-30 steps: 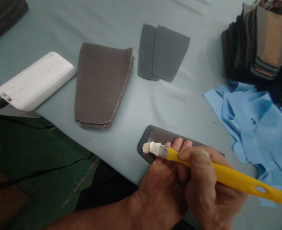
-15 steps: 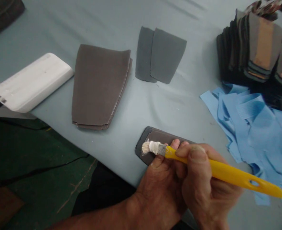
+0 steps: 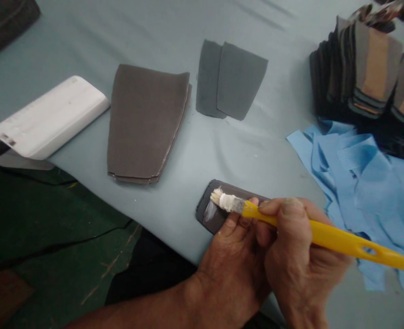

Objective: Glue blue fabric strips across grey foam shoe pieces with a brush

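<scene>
My right hand (image 3: 301, 256) is closed around the yellow handle of a paintbrush (image 3: 342, 237). White stuff coats the brush's ferrule, and its pale bristles touch the end of a dark grey-brown flat piece (image 3: 229, 187) with a darker rim. A wet, whitish smear shows on that end. My left hand (image 3: 232, 260) grips the same piece against the table, its fingers bent over it and partly hidden behind my right hand. Beyond my hands lie a stack of brown cut panels (image 3: 147, 123) and two overlapping grey panels (image 3: 241, 80).
The grey-green covered table (image 3: 273, 151) has its near edge at lower left. A white box-like device (image 3: 51, 119) with a cable sits by that edge. Blue fabric strips (image 3: 353, 169) are heaped at right, below stacked dark pieces (image 3: 376, 59) with tan patches.
The brush tip has shifted slightly up and right along the piece, exposing a whitish smear. My left hand keeps its hold. The view has shifted a little.
</scene>
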Available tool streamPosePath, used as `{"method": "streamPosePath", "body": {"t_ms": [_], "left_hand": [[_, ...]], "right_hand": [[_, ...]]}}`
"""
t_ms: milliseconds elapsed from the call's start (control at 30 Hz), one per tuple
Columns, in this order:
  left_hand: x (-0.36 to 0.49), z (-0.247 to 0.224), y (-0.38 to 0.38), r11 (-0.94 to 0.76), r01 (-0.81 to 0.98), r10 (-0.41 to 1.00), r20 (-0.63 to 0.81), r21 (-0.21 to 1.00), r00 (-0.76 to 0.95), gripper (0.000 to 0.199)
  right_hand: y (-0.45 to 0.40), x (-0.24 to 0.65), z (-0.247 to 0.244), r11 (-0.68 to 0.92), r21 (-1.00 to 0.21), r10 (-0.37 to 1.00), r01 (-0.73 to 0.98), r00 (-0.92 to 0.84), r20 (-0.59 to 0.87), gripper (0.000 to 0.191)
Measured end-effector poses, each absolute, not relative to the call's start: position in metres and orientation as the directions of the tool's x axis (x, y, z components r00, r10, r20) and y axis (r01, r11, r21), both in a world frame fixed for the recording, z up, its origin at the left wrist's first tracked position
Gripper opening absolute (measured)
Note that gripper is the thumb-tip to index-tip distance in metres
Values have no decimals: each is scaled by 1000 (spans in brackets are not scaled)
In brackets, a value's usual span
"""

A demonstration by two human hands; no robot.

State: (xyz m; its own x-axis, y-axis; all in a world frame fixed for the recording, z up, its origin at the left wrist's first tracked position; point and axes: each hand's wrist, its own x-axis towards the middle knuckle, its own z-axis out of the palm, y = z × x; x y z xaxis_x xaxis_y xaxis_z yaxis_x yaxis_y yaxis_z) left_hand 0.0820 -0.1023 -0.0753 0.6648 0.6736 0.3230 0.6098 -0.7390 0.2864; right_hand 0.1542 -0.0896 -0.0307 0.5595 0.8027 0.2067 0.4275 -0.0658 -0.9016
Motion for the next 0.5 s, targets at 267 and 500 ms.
{"method": "streamPosePath", "body": {"t_ms": [267,500], "left_hand": [[85,-82,-106,-736,615,676,367,284,639,42],[86,-86,-110,-711,641,700,369,289,611,47]], "right_hand": [[-89,151,-23,-60,-940,821,336,553,145,41],[-89,150,-25,-26,-950,837,310,526,149,39]]}}
